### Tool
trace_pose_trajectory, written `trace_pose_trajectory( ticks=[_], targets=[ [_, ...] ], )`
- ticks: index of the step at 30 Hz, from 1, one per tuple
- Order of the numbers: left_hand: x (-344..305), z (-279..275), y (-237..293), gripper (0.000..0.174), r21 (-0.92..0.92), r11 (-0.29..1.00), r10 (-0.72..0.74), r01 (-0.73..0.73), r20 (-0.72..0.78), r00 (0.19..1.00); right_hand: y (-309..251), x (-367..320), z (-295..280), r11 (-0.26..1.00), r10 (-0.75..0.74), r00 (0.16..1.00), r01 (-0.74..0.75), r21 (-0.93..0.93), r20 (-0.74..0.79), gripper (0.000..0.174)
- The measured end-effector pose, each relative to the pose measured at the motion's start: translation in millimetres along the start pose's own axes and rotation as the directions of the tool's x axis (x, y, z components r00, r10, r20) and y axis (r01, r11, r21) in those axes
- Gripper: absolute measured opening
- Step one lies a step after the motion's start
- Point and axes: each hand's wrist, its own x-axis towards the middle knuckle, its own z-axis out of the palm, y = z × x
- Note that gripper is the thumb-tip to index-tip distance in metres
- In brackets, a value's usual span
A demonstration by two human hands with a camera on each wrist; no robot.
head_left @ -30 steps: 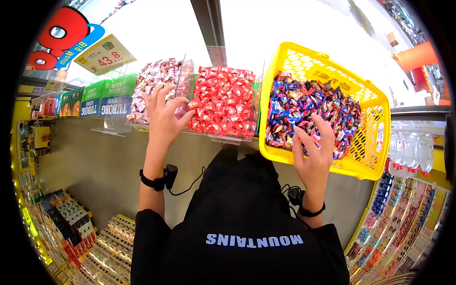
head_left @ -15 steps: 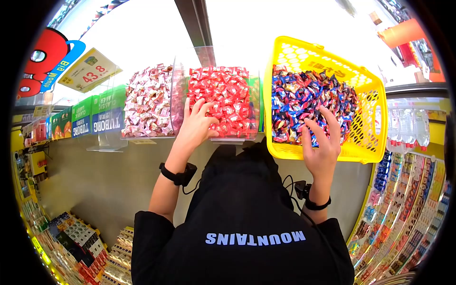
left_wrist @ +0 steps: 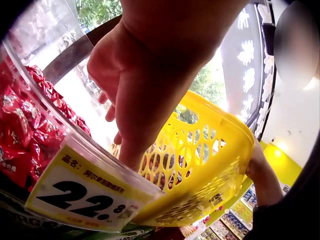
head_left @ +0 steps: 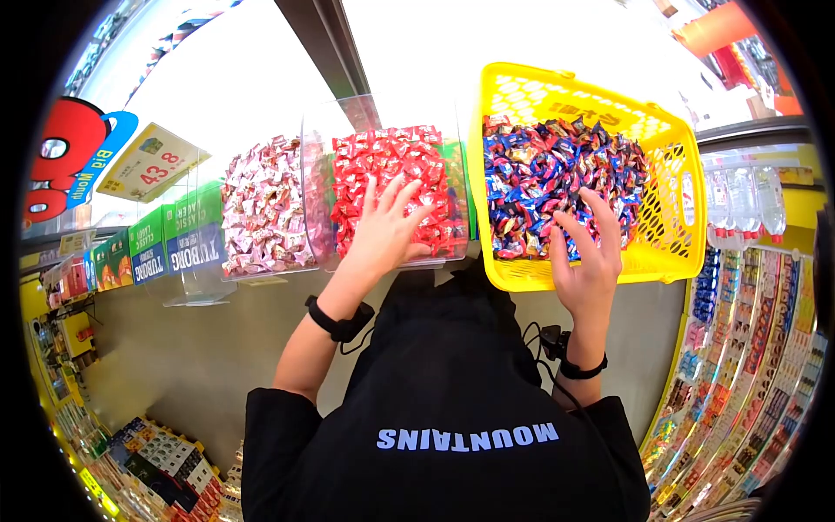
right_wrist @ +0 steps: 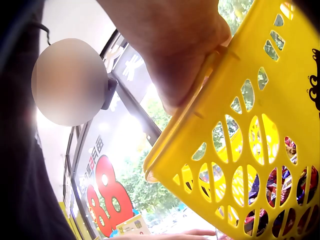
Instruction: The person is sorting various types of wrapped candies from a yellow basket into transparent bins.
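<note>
In the head view, my left hand (head_left: 387,228) lies over the red-wrapped candies (head_left: 391,148) in a clear plastic bin, its fingers spread and loosely extended across the near part of the pile. The left wrist view has that hand (left_wrist: 135,95) reaching over the bin's front wall, fingertips partly hidden. My right hand (head_left: 590,261) extends over the near rim of a yellow basket (head_left: 674,252), fingers apart and bent slightly above blue and dark wrapped candies (head_left: 539,187). From the right wrist, the basket wall hides those fingertips.
Left of the red candies stands a bin of pale pink wrapped candies (head_left: 265,213). Green Tuborg boxes (head_left: 193,230) and a 43.8 price sign (head_left: 152,165) are farther left. A 22.8 price tag (left_wrist: 82,195) fronts the red bin. Water bottles (head_left: 739,204) stand right of the basket.
My left hand has moved right, from over the pink candies to the red ones, and its fingers have spread out. The right hand stays over the basket.
</note>
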Motion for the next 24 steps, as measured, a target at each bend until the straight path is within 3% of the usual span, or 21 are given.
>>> trace_pose_trajectory(
  ticks=[2, 3, 7, 10, 17, 23, 24],
  targets=[
    [11.1, 3.1, 11.8, 0.099, 0.054, 0.999, 0.002, -0.003, 0.027, 1.0, 0.2, -1.3, -0.3, 1.0, 0.01, 1.0, -0.01, -0.011, -0.005, 0.025],
    [17.2, 9.9, 12.8, 0.117, 0.09, 0.996, -0.025, 0.021, 0.049, 0.998, 0.0, -1.4, -0.1, 1.0, 0.015, 1.0, -0.015, -0.017, -0.008, 0.025],
    [33.1, 17.3, 14.6, 0.114, 0.214, 0.974, -0.103, 0.075, 0.125, 0.987, 0.1, -1.2, 1.1, 1.0, 0.02, 0.999, -0.02, -0.023, -0.032, 0.024],
    [31.9, 25.3, 3.8, 0.111, 0.345, 0.936, -0.081, 0.068, 0.023, 0.996, -0.8, -1.9, 1.6, 0.999, 0.032, 0.998, -0.033, -0.02, -0.051, 0.023],
    [28.8, 26.7, -3.1, 0.11, 0.18, 0.982, -0.08, 0.054, 0.144, 0.986, -3.1, 0.5, 1.8, 0.999, 0.037, 0.997, -0.039, -0.032, -0.062, 0.023],
    [39.4, 21.4, 1.4, 0.112, 0.214, 0.976, -0.082, 0.035, 0.212, 0.974, -3.4, 1.7, 2.0, 0.998, 0.064, 0.996, -0.065, -0.02, -0.064, 0.023],
    [39.2, 15.9, 2.1, 0.11, 0.197, 0.979, -0.087, 0.054, 0.166, 0.982, -4.8, 2.4, 1.7, 0.998, 0.059, 0.996, -0.06, -0.025, -0.063, 0.023]
  ],
)
